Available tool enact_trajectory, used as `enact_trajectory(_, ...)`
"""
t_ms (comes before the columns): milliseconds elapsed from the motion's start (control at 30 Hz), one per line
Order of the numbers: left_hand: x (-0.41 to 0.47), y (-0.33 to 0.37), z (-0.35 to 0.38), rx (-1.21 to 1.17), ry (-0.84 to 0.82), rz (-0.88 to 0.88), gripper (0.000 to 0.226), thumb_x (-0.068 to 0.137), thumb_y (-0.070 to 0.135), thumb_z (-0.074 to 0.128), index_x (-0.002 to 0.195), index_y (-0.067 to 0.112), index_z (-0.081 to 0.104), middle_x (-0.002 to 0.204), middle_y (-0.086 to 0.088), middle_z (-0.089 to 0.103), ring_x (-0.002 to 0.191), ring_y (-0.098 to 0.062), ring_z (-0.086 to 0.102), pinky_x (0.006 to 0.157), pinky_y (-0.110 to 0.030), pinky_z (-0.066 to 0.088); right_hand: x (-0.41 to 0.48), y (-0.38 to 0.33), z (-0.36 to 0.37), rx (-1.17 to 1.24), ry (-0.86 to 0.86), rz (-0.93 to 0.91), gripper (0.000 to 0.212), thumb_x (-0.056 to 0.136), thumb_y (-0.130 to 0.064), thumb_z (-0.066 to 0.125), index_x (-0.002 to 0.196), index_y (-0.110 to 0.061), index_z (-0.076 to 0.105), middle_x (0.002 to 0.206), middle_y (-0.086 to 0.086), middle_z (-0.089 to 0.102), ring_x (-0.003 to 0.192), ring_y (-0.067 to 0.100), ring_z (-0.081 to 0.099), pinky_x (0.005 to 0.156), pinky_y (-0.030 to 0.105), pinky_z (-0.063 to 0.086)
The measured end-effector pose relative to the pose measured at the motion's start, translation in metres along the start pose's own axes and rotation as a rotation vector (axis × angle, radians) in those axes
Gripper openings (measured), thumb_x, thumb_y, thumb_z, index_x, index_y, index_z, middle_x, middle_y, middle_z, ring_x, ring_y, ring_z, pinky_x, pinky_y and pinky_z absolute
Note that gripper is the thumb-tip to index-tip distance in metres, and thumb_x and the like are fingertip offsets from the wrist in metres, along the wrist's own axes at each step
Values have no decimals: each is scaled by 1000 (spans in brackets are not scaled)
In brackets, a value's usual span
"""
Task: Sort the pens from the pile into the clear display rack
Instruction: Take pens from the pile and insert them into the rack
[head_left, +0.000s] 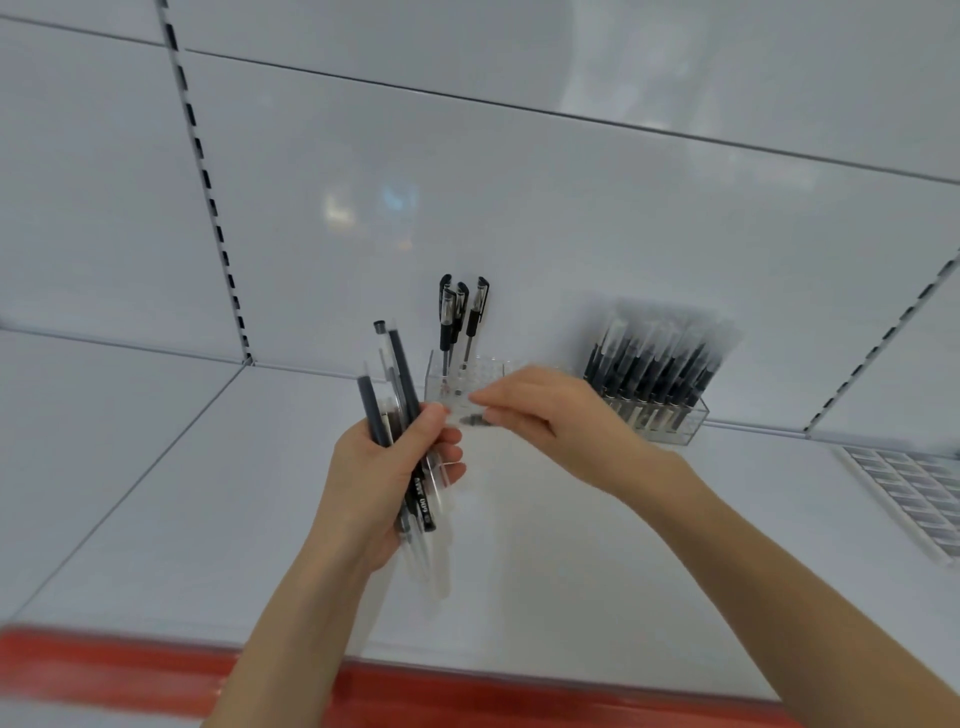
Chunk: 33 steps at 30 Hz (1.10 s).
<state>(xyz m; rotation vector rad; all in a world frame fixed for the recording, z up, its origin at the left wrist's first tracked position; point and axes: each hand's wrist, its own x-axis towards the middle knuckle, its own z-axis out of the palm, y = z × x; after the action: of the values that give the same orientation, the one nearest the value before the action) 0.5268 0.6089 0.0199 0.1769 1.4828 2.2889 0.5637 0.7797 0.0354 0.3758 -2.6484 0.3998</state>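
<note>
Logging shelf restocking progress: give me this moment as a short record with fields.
left hand: grips bundle of black and clear pens
right hand: pinches blurred clear pen beside that bundle
clear acrylic display rack: holds a few upright black-capped pens
second clear rack: right of it, full of dark pens
surface: white shelf

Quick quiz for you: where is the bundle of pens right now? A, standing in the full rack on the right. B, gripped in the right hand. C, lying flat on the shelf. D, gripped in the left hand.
D: the left hand is curled round the bundle of pens, holding it above the shelf, while the right hand only pinches one blurred clear pen beside it.
</note>
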Motion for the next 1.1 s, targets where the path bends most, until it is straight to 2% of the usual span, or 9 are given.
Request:
enact_trajectory(200,1,-3,-4,-8,-4,-43,13,87,16,59,88,4,64,72,-11,65,51,-9,62,52,-24,56,2,0,2,-24,-136,43,25,90,-24,52,109,-15,66,101,3,70,94,20,60,82,32,47)
enact_trajectory(267,0,-2,-6,-17,1,-59,16,90,17,55,91,5,65,76,-11,63,54,-10,61,54,-25,57,10,5,-1,-34,-32,85,19,91,-20,54,104,-16,67,97,0,69,91,17,57,79,26,42)
enact_trajectory(367,2,0,-12,-56,28,-87,18,91,13,53,93,2,66,75,-10,57,56,-13,62,54,-27,58,28,17,-10,276,278,340,12,91,-15,54,100,-18,61,92,-5,64,86,12,58,75,14,44)
enact_trajectory(500,3,-1,-19,-81,47,-71,16,91,11,54,95,0,65,69,-9,53,58,-15,64,60,-30,59,58,26,-5,614,509,501,11,93,-11,50,88,-21,47,90,-3,58,92,22,65,79,26,55)
enact_trajectory(667,1,-1,-25,-84,64,-15,13,88,11,57,94,2,63,69,-8,59,64,-16,70,63,-30,60,74,29,16,543,481,470,6,91,-12,53,92,-16,49,82,-11,55,84,19,61,79,32,53)
enact_trajectory(867,2,-1,-32,-134,56,8,14,88,5,56,101,6,61,63,-5,66,70,-21,72,55,-26,57,72,32,31,521,366,504,6,91,-7,51,92,-12,48,76,-2,54,70,18,58,57,7,47)
enact_trajectory(933,2,-2,-32,-133,51,12,17,87,4,56,104,6,61,64,-5,67,70,-21,71,54,-26,56,72,34,37,494,312,530,4,91,-7,52,94,-10,51,79,3,55,73,23,59,64,14,51)
enact_trajectory(1033,2,-2,-31,-118,54,15,19,86,5,58,105,7,61,62,-2,68,66,-18,71,55,-26,57,74,36,41,461,268,554,9,91,-9,52,98,-5,54,82,6,56,80,30,61,80,39,53)
enact_trajectory(1100,2,-2,-30,-107,51,16,18,86,5,58,104,7,61,60,0,68,63,-15,70,55,-25,57,76,34,42,451,258,550,10,91,-10,52,98,-4,54,80,4,55,82,31,61,83,44,51)
